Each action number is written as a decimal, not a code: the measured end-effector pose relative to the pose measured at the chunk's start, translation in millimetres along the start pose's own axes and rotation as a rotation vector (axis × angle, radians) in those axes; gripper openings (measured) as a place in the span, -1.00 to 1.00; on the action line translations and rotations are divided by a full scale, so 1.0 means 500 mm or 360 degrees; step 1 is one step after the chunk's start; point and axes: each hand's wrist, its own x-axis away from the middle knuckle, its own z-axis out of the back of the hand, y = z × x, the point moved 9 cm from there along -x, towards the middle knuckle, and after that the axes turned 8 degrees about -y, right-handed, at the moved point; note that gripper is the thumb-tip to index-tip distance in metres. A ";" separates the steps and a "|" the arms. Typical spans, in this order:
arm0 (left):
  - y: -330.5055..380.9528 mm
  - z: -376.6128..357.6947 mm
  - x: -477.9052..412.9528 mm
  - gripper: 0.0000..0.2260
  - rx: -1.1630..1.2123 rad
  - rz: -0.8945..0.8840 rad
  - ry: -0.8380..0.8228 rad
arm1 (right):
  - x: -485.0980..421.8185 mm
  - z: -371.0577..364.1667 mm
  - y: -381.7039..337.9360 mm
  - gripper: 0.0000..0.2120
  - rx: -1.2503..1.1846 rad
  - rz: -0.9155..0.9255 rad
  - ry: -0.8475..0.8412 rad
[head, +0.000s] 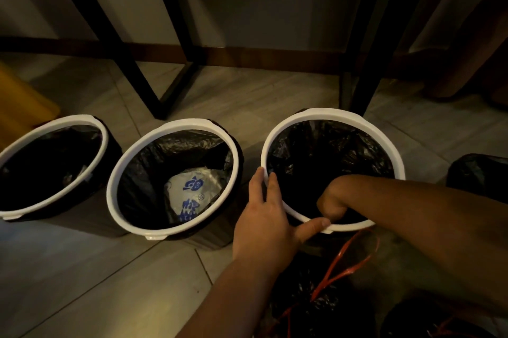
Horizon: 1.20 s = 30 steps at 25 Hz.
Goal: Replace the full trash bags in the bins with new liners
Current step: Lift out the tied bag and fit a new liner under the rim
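Tied blk bag (310, 307) nearest; mid bin (192, 124) wrapper (192, 194): blue print, unreadable.

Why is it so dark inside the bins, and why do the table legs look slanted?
Head view: dim, warm light and black liners leave the right bin nearly featureless inside around the right hand; only the white wrapper in the middle bin shows clearly. Same view: the wide-angle lens may exaggerate how the table legs slant.

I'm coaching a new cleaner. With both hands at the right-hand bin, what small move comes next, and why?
Probably push the right hand deeper to spread the black liner downward while the left hand steadies the white rim; the liner looks crumpled.
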 end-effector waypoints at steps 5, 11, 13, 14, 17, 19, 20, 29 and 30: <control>0.005 0.003 -0.001 0.08 0.0005 0.0056 -0.0043 | 0.059 0.035 -0.026 -0.56 -0.0067 0.0201 0.0100; 0.036 0.005 0.004 -0.25 -0.0105 0.0034 -0.0032 | 0.158 0.086 0.001 -0.76 -0.0297 0.0305 0.0472; 0.043 0.044 0.011 -0.46 -0.0057 -0.0116 0.0143 | 0.207 0.120 0.017 -0.82 -0.0412 0.0281 0.0668; 0.042 0.075 0.015 -0.57 0.0013 -0.0201 0.0235 | 0.236 0.142 0.027 -0.78 -0.0441 0.0264 0.0784; -0.004 0.205 0.027 -0.77 0.0113 -0.0278 0.0444 | 0.352 0.192 0.022 -0.71 -0.0588 0.0254 0.1245; -0.089 0.292 0.038 -0.83 0.0253 -0.0133 0.0524 | 0.442 0.214 -0.031 -0.77 -0.0651 0.0308 0.1618; -0.144 0.333 0.050 -0.86 0.0368 -0.0031 0.0551 | 0.481 0.220 -0.076 -0.82 -0.0670 0.0350 0.1740; -0.548 0.384 0.170 -0.74 0.1016 0.0869 0.0356 | 0.506 0.187 -0.529 -0.73 -0.0331 0.0268 0.1223; -0.554 0.368 0.174 -0.68 0.1084 0.0871 0.0296 | 0.506 0.186 -0.554 -0.65 -0.0308 0.0239 0.1204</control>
